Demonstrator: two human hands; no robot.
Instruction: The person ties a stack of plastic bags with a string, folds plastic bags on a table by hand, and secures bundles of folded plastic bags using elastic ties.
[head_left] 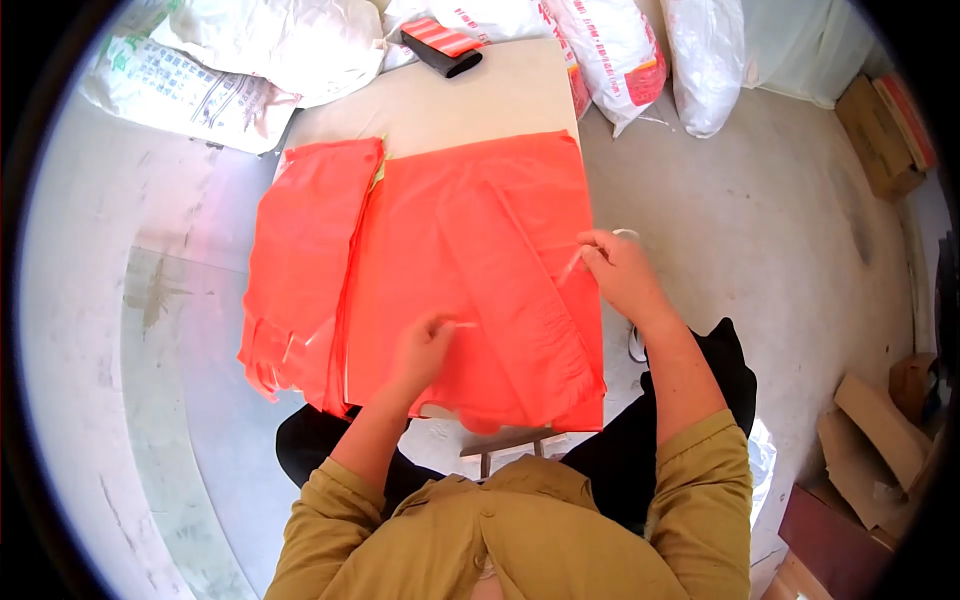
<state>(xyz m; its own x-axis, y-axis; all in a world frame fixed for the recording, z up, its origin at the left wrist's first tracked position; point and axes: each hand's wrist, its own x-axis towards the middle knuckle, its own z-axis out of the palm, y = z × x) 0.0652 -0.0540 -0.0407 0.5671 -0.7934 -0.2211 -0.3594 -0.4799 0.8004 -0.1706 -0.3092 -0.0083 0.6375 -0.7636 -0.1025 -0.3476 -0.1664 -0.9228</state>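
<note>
Red fabric (400, 250) covers much of the board on the table, with a long folded red strip (510, 290) lying slantwise over it. Another red stack (305, 225) lies at the left. My left hand (428, 345) is closed above the lower middle of the cloth, pinching a small pale sliver too small to name. Over the cloth's right edge, my right hand (608, 260) pinches a thin whitish strip (570, 266) between thumb and fingers.
A black roll with a red striped band (440, 45) lies on the board's (500, 90) far end. White sacks (610, 55) stand beyond it. Cardboard boxes (875, 450) are at the right, and a glass sheet (180, 380) is at the left.
</note>
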